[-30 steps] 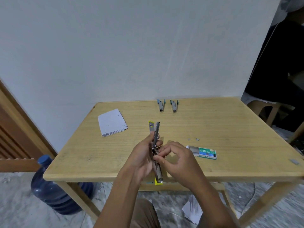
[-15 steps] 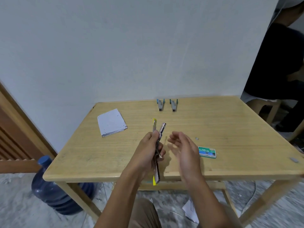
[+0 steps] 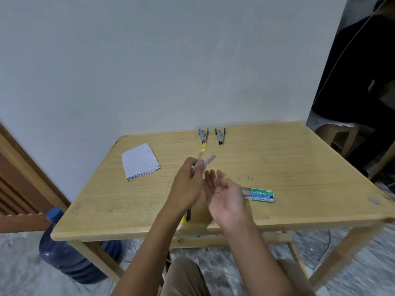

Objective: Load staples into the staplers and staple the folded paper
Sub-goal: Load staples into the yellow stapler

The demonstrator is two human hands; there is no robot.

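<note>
Vs. half a sec ago: left hand (image 3: pixel 188 189) has swung the yellow stapler (image 3: pixel 202 155) up and away, so its yellow tip now nearly overlaps the blue stapler (image 3: pixel 203 136) at the back; the stapler is motion-blurred. Right hand (image 3: pixel 224 193) has turned palm-up and dropped closer to the staple box (image 3: pixel 259 195), covering the box's left end. A sec ago both hands were pinched together on the stapler; now they're apart.

Left hand: fist wrapped round the mid-body of the yellow stapler, back of hand to camera, forearm coming up from bottom centre. Stapler is hinged open, 2 thin metal arms splaying in a narrow V above the knuckles; a yellow-and-dark bit shows below the wrist near the table's front edge.

Right hand: empty, fingers loosely spread and slightly curled, palm up, just right of the left hand, not touching the stapler.

Table (image 3: pixel 299 163): pale wood, visible grain, rounded edge. Folded paper (image 3: pixel 140 161): white stack, squarish, corners fanned, lying far left. Green stapler (image 3: pixel 220 136) sits beside the blue one by the wall, both metal w/ coloured plastic ends. Two small loose staple bits (image 3: pixel 244 178) lie just behind the green-blue cardboard box.
</note>
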